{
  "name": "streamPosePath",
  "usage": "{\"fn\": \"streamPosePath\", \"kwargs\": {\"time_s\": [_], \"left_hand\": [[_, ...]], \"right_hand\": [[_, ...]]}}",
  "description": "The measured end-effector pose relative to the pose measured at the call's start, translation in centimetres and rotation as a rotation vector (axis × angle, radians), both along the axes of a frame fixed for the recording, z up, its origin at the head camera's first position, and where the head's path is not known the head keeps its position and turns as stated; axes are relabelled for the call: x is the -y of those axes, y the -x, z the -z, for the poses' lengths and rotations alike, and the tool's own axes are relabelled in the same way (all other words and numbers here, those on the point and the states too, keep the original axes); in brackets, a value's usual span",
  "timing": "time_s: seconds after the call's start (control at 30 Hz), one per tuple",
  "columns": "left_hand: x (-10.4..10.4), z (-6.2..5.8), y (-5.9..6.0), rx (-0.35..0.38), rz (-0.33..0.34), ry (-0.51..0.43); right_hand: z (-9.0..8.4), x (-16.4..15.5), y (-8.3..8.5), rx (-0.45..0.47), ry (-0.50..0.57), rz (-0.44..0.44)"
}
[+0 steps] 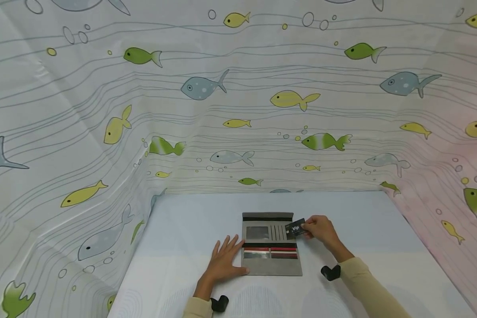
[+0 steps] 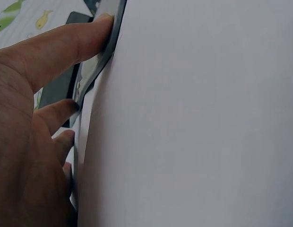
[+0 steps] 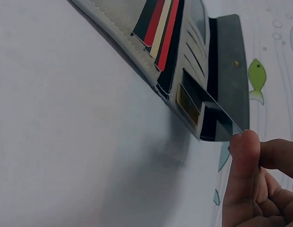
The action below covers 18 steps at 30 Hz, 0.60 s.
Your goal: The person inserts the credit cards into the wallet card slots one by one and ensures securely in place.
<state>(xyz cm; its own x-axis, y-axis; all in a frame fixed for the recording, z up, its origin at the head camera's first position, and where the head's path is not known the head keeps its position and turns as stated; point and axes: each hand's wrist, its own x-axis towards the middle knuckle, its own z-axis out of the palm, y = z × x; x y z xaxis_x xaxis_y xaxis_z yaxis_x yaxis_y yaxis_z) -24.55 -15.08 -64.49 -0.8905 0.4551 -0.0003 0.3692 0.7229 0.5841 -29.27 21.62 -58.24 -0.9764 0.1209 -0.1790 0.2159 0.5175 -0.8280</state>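
Note:
A grey wallet (image 1: pixel 271 266) lies unfolded on the table, with a window pocket and card slots in its upper panel. Red, cream and dark cards (image 3: pixel 160 33) sit in the lower panel's pockets. My right hand (image 1: pixel 319 229) pinches a black card (image 1: pixel 295 228) marked "Vip" by its outer end. The card's other end overlaps the slots at the wallet's right side. On the left edge of the wallet rests my left hand (image 1: pixel 224 260), fingers spread, its thumb (image 2: pixel 71 45) pressing the lower left edge.
The wallet lies on a pale tabletop (image 1: pixel 183 221). A fish-patterned curtain (image 1: pixel 238 145) rises behind the table and along both sides. Each wrist wears a small black camera, one by the left sleeve (image 1: pixel 198 308) and one by the right sleeve (image 1: pixel 359 274).

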Motion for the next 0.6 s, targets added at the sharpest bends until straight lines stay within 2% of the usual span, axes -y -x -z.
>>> {"fn": "streamPosePath", "kwargs": {"time_s": [0.23,0.6], "left_hand": [[-0.2,-0.2,0.0,0.019,-0.002,-0.003],[-0.3,-0.9,-0.4,0.028,-0.004,-0.002]], "right_hand": [[0.5,-0.3,-0.2,0.005,0.039,0.020],[1.3,0.0,0.0,0.004,0.041,0.042]]}}
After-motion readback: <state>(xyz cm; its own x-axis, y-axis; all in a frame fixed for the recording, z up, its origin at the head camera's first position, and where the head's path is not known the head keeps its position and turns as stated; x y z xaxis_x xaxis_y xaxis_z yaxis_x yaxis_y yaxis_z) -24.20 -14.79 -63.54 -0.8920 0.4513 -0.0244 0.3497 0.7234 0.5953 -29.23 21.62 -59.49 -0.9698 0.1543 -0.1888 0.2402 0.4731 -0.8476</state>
